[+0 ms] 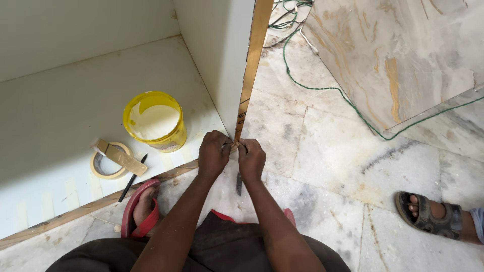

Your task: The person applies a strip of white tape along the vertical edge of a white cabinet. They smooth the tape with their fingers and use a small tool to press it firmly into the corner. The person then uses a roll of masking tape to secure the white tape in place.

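A thin gold-coloured strip (254,55) runs down the front edge of a white cabinet panel (217,55). My left hand (213,153) and my right hand (251,159) meet at the strip's lower end, fingers pinched on it just above the floor. A small dark tool (239,184) lies on the marble floor right below my hands. My knees and a red sandal (138,209) show at the bottom of the view.
Inside the cabinet stand a yellow bucket of white paste (156,121), a roll of masking tape (108,160) with a gold offcut on it, and a black pencil (132,178). A green cable (322,88) crosses the floor. Another person's sandalled foot (428,214) is at right.
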